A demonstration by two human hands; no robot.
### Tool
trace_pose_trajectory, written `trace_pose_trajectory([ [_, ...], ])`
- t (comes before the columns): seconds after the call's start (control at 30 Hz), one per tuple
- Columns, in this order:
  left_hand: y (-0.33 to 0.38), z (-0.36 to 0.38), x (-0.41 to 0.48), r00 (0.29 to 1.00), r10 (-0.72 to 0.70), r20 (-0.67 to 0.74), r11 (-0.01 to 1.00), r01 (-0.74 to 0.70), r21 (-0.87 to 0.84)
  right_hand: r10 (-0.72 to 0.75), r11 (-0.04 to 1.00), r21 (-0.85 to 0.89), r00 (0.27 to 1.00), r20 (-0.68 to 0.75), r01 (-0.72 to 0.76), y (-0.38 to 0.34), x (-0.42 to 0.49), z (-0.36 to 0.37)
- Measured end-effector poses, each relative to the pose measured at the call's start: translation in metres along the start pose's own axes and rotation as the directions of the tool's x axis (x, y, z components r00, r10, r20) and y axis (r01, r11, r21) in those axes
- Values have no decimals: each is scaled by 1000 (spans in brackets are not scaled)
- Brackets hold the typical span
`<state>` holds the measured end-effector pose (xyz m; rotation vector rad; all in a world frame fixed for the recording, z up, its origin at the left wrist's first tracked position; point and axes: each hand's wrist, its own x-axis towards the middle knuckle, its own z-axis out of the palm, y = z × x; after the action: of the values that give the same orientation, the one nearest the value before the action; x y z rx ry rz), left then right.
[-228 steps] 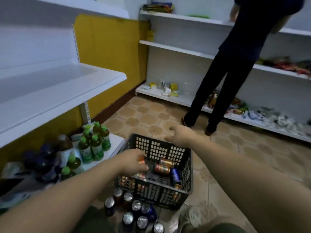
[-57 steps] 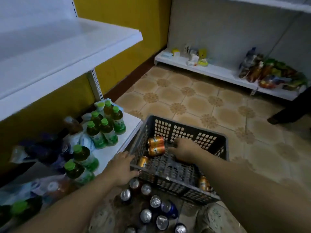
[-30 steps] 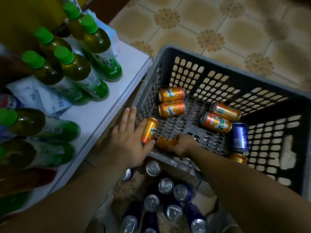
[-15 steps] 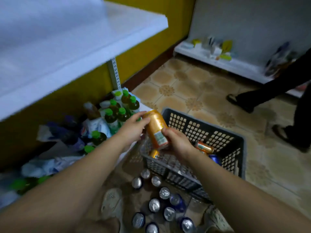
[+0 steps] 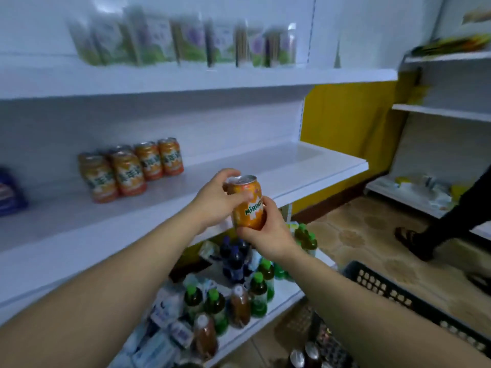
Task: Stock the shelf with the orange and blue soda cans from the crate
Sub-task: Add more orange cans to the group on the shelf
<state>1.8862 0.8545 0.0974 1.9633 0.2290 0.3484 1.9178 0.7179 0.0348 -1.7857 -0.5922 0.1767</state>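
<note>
An orange Mirinda soda can [image 5: 248, 205] stands upright in both my hands, held in the air just in front of the white middle shelf [image 5: 265, 173]. My left hand [image 5: 220, 197] grips its top and left side. My right hand [image 5: 268, 235] cups its bottom and right side. Several orange cans [image 5: 130, 168] stand in a group on the left part of that shelf. A blue pack [image 5: 9, 192] lies at the shelf's far left edge. The dark crate [image 5: 398, 290] sits on the floor at lower right, its inside hidden by my right arm.
Green-capped bottles [image 5: 233, 301] and dark bottles crowd the bottom shelf below my hands. Several upright can tops [image 5: 305, 354] stand on the floor by the crate. Blurred boxes [image 5: 186, 41] line the top shelf. A person's dark leg and shoe [image 5: 414, 239] stand at right.
Both hands have lifted the orange can from above the crate up to the level of the middle shelf. My view has tilted up from the floor toward the shelves.
</note>
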Motion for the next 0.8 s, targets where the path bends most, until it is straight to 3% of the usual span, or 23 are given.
trace_pose_trajectory([
  [0.2,-14,-81,-20,990,58,-132,973,-27,230,-83,977,-179,982,168,113,-39,26,70],
  [0.3,-24,-109,-18,984,37,-176,967,9,253,-113,955,-238,961,251,174,-46,45,97],
  [0.37,-32,-125,-14,982,38,-184,965,12,264,-138,892,-366,932,335,264,-44,61,104],
  [0.47,-45,-143,-6,984,-8,-177,970,50,239,-15,701,-633,894,448,328,-32,87,100],
  [0.53,-51,-151,1,986,-31,-162,972,67,223,74,605,-729,890,451,320,-23,98,95],
  [0.67,-60,-159,16,995,-16,-103,963,43,265,53,508,-801,917,395,315,-11,102,105],
  [0.8,-72,-166,31,985,113,-128,821,-19,571,-3,494,-824,948,318,277,-2,98,111],
])
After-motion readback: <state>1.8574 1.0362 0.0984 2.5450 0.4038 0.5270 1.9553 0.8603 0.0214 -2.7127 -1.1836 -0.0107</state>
